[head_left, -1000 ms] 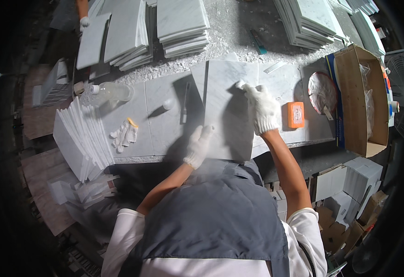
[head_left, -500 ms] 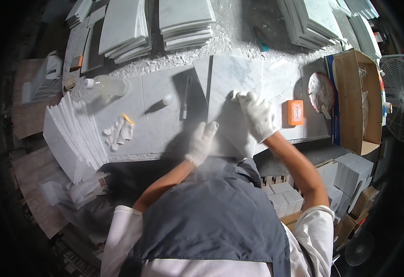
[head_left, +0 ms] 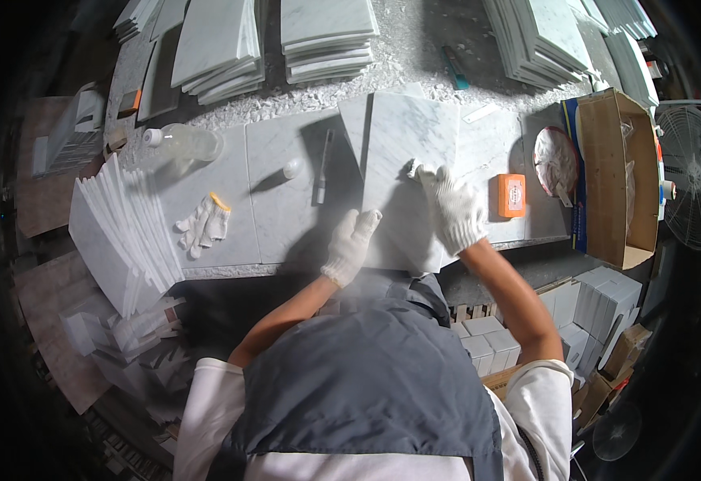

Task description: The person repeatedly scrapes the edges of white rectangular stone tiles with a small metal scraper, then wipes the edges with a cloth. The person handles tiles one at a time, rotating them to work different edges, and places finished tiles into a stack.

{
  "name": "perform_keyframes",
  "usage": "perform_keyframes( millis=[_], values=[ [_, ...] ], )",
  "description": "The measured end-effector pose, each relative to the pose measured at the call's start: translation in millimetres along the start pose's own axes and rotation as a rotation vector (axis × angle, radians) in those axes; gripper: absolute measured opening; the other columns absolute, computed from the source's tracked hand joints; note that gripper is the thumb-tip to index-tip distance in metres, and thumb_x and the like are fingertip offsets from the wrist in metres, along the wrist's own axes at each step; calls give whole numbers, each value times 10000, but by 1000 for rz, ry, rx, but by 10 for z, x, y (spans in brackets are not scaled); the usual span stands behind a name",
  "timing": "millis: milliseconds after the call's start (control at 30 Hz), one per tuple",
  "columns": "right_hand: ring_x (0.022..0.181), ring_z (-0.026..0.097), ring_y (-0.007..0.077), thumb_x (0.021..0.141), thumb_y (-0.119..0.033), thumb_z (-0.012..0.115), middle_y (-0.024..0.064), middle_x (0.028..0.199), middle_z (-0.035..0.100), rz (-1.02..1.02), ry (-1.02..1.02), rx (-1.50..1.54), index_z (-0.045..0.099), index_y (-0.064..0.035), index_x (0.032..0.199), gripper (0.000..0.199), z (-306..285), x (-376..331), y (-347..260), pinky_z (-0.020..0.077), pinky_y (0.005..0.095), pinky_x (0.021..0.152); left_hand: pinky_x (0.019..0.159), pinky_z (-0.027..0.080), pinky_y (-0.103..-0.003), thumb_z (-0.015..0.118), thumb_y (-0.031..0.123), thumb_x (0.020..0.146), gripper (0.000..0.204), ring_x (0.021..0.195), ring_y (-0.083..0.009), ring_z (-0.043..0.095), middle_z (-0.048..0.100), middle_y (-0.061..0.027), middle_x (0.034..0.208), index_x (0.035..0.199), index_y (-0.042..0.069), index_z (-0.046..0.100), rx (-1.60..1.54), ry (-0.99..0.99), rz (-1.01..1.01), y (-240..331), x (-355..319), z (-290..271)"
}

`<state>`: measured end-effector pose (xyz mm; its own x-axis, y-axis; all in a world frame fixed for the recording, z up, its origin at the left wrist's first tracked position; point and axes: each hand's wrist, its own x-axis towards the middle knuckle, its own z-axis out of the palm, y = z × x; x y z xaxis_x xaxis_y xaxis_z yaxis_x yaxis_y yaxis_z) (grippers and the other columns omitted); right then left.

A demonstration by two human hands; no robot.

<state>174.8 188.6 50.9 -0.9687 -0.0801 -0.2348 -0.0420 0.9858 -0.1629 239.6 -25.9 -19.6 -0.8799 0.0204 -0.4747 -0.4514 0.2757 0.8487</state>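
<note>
both hands gloved in white knit. right hand (head_left: 454, 210) lies flat on the marble tile (head_left: 408, 160), fingers spread over its right half, pressing not clasping. left hand (head_left: 351, 244) curls over the tile's near left edge, fingers bent onto the face. tile: white with grey veining, rectangular, flat on the bench (head_left: 286, 208), near edge overhanging toward the person, dusty haze around it. just right of the right hand: small orange rectangular block (head_left: 511, 195) with a pale label. further right: round grey disc (head_left: 556, 160), then an open brown cardboard box (head_left: 616, 176) with a blue edge. left of the left hand: a slim metal tool (head_left: 321, 168), a spare pair of gloves (head_left: 204, 224) with an orange cuff, a clear plastic bottle (head_left: 182, 143). beyond the grip: 3 stacks of white tiles (head_left: 326, 36). below right: white cartons (head_left: 607, 301).
</note>
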Motion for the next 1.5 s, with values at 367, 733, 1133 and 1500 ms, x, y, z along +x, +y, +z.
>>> perform_keyframes(
  millis=[367,733,1133,1500],
  values=[
    [794,693,358,984,-188,531,194,1045,644,-24,-12,-21,662,-159,1121,191,-108,161,31,569,455,644,725,449,-416,572,509,1012,501,724,-238,518,565,-138,779,926,16,547,20,22,43,-151,8,39],
    [710,710,350,1013,-207,494,209,782,683,-122,279,22,606,-18,1105,238,-124,241,76,556,437,556,775,465,-397,577,502,1012,515,792,-254,566,623,-162,852,984,-12,578,112,127,41,90,-69,21],
    [975,680,330,941,-184,551,169,1108,647,-153,-10,96,700,-112,1038,192,86,260,248,551,417,814,789,462,-363,555,506,1018,514,813,-207,567,624,-118,863,1019,-5,610,12,73,24,172,-113,38],
    [911,654,263,1002,-214,500,153,982,615,39,-253,576,662,-122,1146,236,68,-175,200,528,375,770,891,472,-346,556,501,1022,515,952,-189,610,679,-119,996,1123,5,654,89,85,-86,210,-202,11]
  ],
)
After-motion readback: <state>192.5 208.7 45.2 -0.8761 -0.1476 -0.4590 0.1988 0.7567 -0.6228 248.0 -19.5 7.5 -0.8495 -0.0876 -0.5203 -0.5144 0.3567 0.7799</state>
